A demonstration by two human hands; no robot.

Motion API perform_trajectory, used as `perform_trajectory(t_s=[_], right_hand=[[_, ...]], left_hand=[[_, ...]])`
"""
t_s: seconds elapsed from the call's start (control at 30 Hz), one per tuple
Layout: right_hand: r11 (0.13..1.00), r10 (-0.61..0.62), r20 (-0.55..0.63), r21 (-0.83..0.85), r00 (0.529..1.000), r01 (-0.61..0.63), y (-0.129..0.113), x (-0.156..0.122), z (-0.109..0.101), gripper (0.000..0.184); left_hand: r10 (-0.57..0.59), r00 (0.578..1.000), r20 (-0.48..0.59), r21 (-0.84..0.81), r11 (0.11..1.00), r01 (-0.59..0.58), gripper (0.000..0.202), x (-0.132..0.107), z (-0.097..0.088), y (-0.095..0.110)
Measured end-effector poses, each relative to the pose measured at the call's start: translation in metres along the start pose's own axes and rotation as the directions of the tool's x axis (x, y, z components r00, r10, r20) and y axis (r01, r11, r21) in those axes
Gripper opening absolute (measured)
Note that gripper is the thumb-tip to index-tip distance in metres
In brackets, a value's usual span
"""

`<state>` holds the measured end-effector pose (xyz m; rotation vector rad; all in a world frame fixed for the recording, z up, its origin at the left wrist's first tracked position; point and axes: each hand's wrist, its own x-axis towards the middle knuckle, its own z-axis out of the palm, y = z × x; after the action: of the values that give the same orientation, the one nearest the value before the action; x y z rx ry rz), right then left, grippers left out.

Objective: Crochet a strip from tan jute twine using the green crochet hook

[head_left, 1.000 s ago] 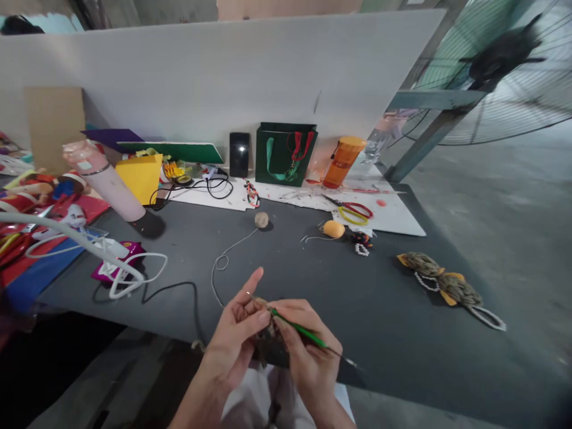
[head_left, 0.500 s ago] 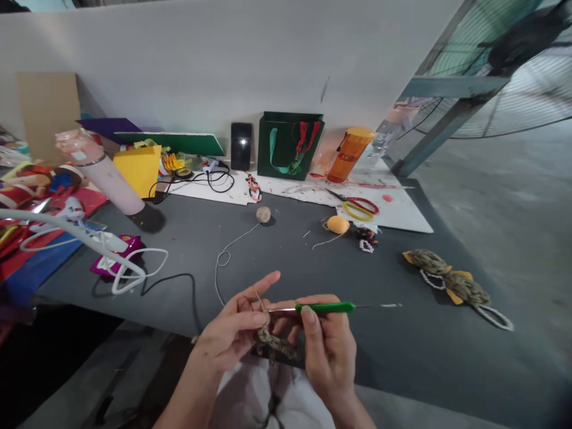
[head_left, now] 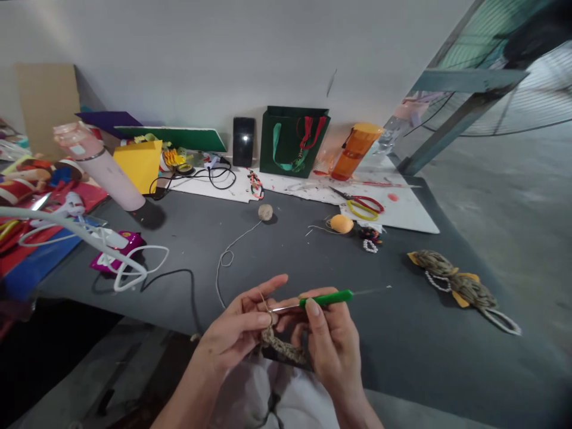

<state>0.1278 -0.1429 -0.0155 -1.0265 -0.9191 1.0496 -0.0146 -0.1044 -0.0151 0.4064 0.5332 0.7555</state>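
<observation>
At the near edge of the dark table (head_left: 393, 333), my right hand (head_left: 333, 348) grips a green-handled crochet hook (head_left: 326, 298) that lies almost level, its tip pointing left. My left hand (head_left: 239, 333) pinches a small brown crocheted piece (head_left: 281, 348) beside the hook's tip, index finger stretched out. A thin beige yarn (head_left: 223, 259) runs from the piece across the table to a small yarn ball (head_left: 265, 212).
On the table lie an orange ball (head_left: 341, 224), scissors (head_left: 360, 204), a finished brown piece with beads (head_left: 460, 286), a green gift bag (head_left: 295, 142), an orange bottle (head_left: 355, 151), a phone (head_left: 243, 142), a pink bottle (head_left: 100, 167) and white cables (head_left: 125, 268). A fan stands at the right.
My right hand has swung the hook from pointing down-right to nearly level, then lifted it slightly. The left hand keeps its pinch on the crocheted piece. The camera has tilted a little.
</observation>
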Motion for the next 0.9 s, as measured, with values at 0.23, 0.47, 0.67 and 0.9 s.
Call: perform_trajectory(t_s=[0.23,0.47,0.67,0.9], right_hand=[[0.999,0.037,0.062,-0.005,0.997,-0.036,0.001,0.002,-0.001,0.021],[0.971,0.184,0.079,0.143,0.980,-0.194,0.001,0.009,0.008,0.030],[0.999,0.048,-0.032,-0.025,0.998,-0.049,0.027,0.000,0.009,0.015],[0.977,0.201,-0.083,0.089,0.976,-0.194,0.024,0.004,0.019,0.026]], left_hand=[[-0.032,0.998,0.057,-0.046,0.998,0.035,0.066,0.001,-0.003,0.002],[0.035,0.998,0.057,0.026,0.999,-0.037,0.059,-0.002,0.003,0.002],[0.272,0.931,-0.242,0.181,0.956,-0.232,0.075,-0.008,0.011,-0.003],[0.331,0.903,-0.273,0.257,0.930,-0.263,0.079,-0.017,0.004,-0.005]])
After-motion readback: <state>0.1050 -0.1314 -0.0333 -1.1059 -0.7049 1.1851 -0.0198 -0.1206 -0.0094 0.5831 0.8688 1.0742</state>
